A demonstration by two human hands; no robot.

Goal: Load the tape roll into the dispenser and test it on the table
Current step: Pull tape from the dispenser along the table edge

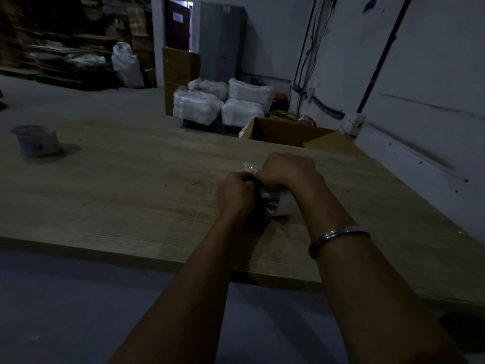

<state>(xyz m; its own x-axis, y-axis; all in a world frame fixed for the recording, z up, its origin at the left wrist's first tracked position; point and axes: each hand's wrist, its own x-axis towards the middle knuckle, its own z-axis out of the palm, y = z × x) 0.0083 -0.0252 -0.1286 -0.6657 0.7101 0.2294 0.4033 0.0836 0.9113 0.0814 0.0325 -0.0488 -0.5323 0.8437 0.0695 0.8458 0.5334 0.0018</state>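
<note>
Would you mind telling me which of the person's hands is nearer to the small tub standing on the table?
Left. The left hand lies on the tub's side; the right hand is beyond it.

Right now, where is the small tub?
In the head view, the small tub stands far left on the wooden table, well apart from both hands.

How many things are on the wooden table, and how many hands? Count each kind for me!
Hands: 2 (left, right)
Tape dispenser with roll: 1
Small tub: 1
Total: 4
</note>
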